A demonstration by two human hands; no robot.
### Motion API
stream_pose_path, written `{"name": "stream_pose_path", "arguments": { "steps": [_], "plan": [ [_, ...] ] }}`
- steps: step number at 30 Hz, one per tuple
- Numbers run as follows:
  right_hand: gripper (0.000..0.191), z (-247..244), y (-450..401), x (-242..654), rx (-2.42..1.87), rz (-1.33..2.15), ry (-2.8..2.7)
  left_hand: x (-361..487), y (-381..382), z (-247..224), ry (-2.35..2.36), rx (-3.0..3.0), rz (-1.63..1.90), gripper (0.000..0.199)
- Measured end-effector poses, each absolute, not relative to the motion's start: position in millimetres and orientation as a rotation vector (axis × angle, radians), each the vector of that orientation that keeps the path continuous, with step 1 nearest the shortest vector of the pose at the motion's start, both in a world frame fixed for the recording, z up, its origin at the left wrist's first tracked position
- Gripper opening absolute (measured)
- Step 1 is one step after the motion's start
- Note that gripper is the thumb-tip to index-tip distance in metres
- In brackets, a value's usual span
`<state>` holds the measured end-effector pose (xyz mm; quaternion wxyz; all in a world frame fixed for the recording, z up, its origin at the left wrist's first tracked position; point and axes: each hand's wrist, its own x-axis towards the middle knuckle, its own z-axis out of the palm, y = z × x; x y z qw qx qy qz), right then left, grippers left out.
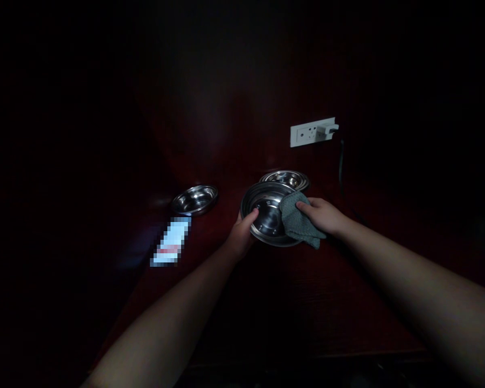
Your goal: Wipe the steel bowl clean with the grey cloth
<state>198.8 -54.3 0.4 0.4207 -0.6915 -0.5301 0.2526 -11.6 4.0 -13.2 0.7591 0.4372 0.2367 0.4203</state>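
Note:
My left hand (243,234) grips the near left rim of a shiny metal bowl (267,216), its thumb over the inner edge. The bowl is tilted towards me above the dark red table. In my right hand (321,214) is a grey-green cloth (299,218), folded over the bowl's right rim, with the thumb pressed on top. Fingers of both hands under the rim are hidden. Just behind the held bowl, partly covered by it, sits what looks like a stack of metal bowls (286,177).
Another metal bowl (195,200) stands on the table to the left. A lit, blurred-out phone-like screen (172,242) lies in front of it. On the back wall is a white socket panel (312,132) with a plug and a hanging cable (341,167). The surroundings are very dark.

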Motion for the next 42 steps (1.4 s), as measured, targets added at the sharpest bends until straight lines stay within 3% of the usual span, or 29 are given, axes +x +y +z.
{"name": "stream_pose_path", "arguments": {
  "steps": [21, 37, 42],
  "plan": [
    [0.026, -2.4, -53.3, 204.5, -1.702, 0.676, -1.312, -17.9, 3.3, -10.1, 0.584, 0.946, 0.799, 0.048],
    [0.029, 3.2, -52.9, 198.2, -1.841, 0.641, -1.215, -18.9, -4.3, -8.9, 0.491, 1.035, 0.872, 0.058],
    [0.028, 2.0, -52.5, 198.1, -1.839, 0.661, -1.189, -16.8, -4.2, -9.5, 0.555, 1.034, 0.896, 0.071]
  ]
}}
